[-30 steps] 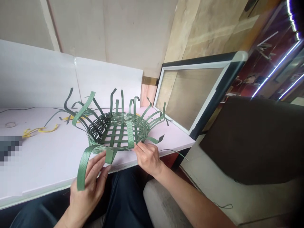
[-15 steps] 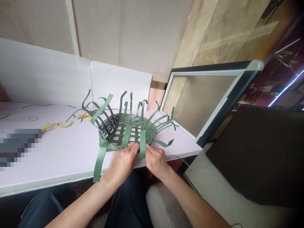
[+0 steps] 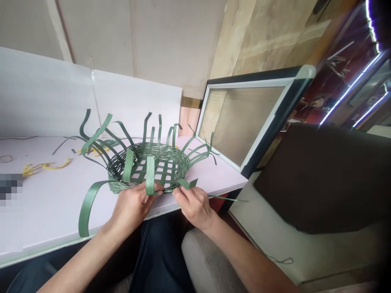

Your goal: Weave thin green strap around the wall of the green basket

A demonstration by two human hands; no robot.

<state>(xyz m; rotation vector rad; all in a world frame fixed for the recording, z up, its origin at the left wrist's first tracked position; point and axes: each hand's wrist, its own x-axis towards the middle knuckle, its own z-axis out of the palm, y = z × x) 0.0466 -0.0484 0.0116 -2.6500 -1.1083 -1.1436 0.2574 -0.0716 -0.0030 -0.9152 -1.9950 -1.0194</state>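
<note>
Green basket (image 3: 165,151): just ahead of the grip. Left hand (image 3: 132,205): pinching its near rim (image 3: 118,186). Right hand (image 3: 197,207): at the rim, hold on green strand (image 3: 229,199) unclear; newly parted from left, work apparently shifting rightward.

Green lattice-bottomed basket (image 3: 166,151); yellow scraps (image 3: 56,167)

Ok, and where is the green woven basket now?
The basket is left of centre in the head view, at the front edge of the table, the left hand and right hand at its near side, the framed panel to its right.
</note>
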